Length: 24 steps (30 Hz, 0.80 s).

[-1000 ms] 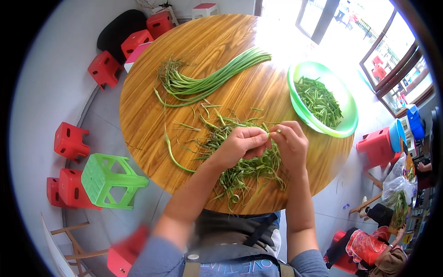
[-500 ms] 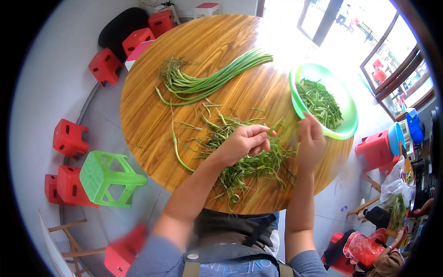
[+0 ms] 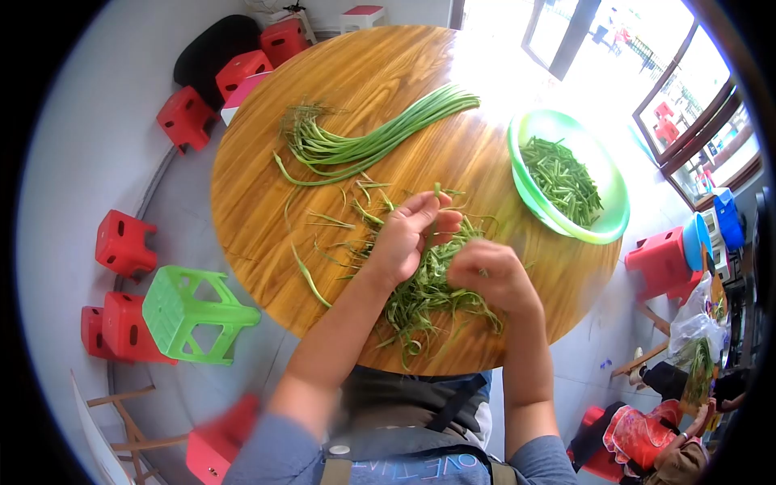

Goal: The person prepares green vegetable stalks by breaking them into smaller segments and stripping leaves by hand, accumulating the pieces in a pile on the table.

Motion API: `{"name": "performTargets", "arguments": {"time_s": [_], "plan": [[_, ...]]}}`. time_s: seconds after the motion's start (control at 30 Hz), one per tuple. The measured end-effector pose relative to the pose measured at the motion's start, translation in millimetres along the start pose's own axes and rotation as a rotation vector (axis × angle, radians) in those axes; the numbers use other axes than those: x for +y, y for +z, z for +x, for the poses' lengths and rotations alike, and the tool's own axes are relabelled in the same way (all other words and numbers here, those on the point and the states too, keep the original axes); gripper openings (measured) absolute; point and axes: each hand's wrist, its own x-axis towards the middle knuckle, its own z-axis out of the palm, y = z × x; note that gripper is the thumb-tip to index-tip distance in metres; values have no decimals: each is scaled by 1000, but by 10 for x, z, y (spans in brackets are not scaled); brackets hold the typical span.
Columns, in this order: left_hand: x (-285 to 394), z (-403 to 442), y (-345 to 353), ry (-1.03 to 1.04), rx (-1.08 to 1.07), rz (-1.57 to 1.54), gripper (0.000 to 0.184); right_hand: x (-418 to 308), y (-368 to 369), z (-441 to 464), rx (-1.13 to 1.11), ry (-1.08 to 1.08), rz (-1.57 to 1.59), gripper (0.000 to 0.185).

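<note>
- Green stalk: above the bench, pinched in the left hand's grip.
- Right hand: curled, blurred; cannot tell whether its grip holds anything.
- Loose strips: heaped beneath both hands.
- Green bowl: contains cut pieces.

Table: brown wood-look top, smooth, glossy, glare at far right. Bowl: green plastic, smooth, shiny. Near-left stool: green plastic, smooth. Red stools: plastic, smooth. Sleeves: grey cloth, matt.
</note>
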Motion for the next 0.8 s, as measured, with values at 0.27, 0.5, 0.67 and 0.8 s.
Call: {"name": "performTargets", "arguments": {"time_s": [0.27,0.5,0.67,0.8], "plan": [[61,27,-88,-52,-138,-47,25,61,-69,-47,131,269,-27,17],[82,-103,66,-54,-250,283,30,101,-35,7,506,187,161,17],[-65,-104,102,-71,-280,508,30,98,51,65,649,211,323,16],[-106,-102,82,-74,-302,512,23,111,5,32,784,265,347,13]]}}
